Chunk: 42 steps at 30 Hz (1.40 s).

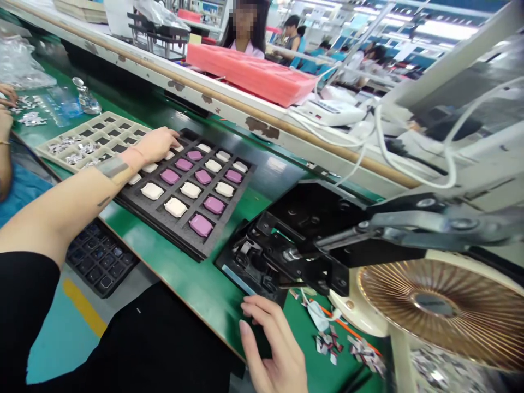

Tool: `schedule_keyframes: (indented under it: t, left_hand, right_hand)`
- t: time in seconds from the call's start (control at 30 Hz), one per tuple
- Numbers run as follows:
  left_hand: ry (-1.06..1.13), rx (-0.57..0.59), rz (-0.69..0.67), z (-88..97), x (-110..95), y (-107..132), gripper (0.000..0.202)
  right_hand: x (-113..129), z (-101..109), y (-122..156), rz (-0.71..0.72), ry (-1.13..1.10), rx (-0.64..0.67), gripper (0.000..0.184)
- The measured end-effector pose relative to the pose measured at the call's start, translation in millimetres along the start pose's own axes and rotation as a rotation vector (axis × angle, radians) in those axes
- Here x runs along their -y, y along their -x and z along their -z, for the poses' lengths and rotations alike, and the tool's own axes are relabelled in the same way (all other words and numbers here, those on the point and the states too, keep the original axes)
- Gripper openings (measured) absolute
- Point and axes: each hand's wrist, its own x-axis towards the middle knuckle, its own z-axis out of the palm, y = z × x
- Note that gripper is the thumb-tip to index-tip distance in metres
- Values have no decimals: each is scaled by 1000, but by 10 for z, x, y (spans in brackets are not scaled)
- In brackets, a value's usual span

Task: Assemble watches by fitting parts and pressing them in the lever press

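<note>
Left hand on the black foam tray, right hand at the desk edge
Fingers of both lie loosely spread, pinching nothing; the tray sits diagonally, one corner pointing toward the near edge

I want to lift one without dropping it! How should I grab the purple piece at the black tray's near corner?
Probably from straight above: the purple piece lies flat in a pocket of the black tray, walls all round. Pinch two opposite edges with fingertips.
</note>
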Motion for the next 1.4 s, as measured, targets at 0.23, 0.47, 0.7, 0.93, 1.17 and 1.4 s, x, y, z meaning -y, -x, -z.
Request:
schedule_keyframes:
  t: [0.23,0.47,0.7,0.93,1.17,1.4]
  left_hand:
    - [72,-170,9,260,-247,889,47]
    - [597,-828,416,4,-1121,2435,22]
    - [1037,-165,596,-130,-1317,2741,38]
    - [1371,-137,709,-65,-1352,2737,58]
    - [1643,-440,506,-128,-1798,2245,71]
    - [1555,-694,445,-256,-1367,1611,62]
  right_hand:
    - [118,0,-65,91,28,63,21]
    - [415,-163,-900,335,291,200,51]
    - [380,-407,-1392,362,552,382,25]
    - [385,-389,-1376,237,353,292,33]
    - [521,-558,-1433,136,176,141,39]
    - [670,-352,-1027,260,170,231,60]
